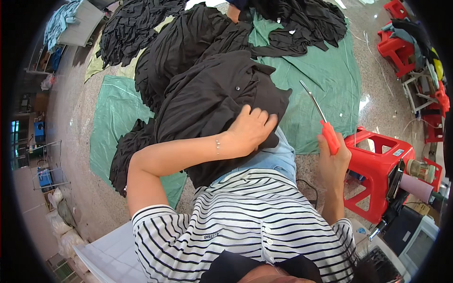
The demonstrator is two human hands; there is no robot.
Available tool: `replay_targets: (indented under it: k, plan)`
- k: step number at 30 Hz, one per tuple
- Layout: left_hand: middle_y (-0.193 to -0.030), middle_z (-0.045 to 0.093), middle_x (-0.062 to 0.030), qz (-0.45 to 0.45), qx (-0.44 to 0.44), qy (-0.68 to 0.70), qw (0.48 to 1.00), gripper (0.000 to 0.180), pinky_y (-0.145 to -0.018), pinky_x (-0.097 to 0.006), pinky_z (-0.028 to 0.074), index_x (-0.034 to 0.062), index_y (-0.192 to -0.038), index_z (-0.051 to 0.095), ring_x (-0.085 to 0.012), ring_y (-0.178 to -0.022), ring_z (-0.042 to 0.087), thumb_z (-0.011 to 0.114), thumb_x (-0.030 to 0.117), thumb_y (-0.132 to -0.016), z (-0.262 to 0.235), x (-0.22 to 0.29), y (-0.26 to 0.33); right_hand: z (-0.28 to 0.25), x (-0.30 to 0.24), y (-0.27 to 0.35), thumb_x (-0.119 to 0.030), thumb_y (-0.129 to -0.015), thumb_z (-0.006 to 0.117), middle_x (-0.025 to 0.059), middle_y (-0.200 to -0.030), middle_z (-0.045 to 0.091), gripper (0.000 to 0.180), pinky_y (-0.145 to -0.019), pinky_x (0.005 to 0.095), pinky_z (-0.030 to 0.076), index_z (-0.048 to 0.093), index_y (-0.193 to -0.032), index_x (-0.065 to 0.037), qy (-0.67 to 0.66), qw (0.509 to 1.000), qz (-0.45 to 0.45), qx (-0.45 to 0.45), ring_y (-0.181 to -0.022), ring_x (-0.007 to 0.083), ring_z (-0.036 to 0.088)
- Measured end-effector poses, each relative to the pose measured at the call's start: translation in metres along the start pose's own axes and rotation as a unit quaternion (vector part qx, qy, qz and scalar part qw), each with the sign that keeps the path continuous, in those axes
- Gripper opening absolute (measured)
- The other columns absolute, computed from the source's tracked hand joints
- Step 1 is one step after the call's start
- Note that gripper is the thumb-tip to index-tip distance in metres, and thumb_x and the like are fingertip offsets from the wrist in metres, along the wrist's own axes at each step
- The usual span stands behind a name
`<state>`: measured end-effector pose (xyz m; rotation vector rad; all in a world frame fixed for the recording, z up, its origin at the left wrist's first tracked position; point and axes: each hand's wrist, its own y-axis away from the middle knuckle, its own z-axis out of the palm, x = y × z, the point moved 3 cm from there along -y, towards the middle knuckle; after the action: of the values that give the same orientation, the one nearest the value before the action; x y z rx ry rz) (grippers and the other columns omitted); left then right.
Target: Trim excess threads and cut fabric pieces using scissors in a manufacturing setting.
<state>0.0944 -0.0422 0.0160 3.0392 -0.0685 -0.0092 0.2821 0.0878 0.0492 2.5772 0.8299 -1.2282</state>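
Observation:
A black garment point(203, 94) with small buttons along its edge lies over my lap, bunched in folds. My left hand point(254, 128) is closed on its right part, the fingers curled into the cloth and the fingertips partly hidden. Off to the right of the cloth, my right hand point(334, 154) is wrapped round the red handle of a tool point(325, 125) with a thin metal shaft. The shaft points up and to the left, apart from the garment; its exact kind I cannot make out.
Heaps of black clothes point(141, 28) lie ahead on green sheeting point(330, 85). A red plastic stool point(373, 160) stands close by my right arm, with a jar point(420, 170) and a pink roll point(416, 187) near it. At the far edge, another person's hand point(233, 13) shows.

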Motion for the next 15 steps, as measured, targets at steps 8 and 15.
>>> replay_targets:
  k: [8,15]
  plan:
    - [-0.103,0.066,-0.0104,-0.260,0.552,0.668,0.427,0.037,-0.087,-0.036,0.052,0.0028,-0.117,0.062,-0.0219,-0.093,0.063,0.057,0.033,-0.096,-0.072,-0.153,0.074,0.001,0.028,-0.017,-0.024,-0.090,0.068,0.0149,-0.066,0.057,0.025,-0.057,0.0344,0.045,0.062,-0.098,-0.001,-0.025,0.997,0.007,0.066,-0.057,0.0214,0.054]
    - [-0.122,0.060,-0.0119,-0.102,0.478,0.797,0.355,0.046,-0.105,-0.037,0.039,-0.0004,-0.123,0.059,-0.0221,-0.116,0.055,0.054,0.033,-0.092,-0.013,-0.185,0.088,0.036,0.026,-0.026,-0.024,-0.091,0.068,0.0122,-0.067,0.060,0.026,-0.059,0.0339,0.046,0.063,-0.100,-0.001,0.004,1.000,-0.010,0.001,-0.060,0.0164,0.056]
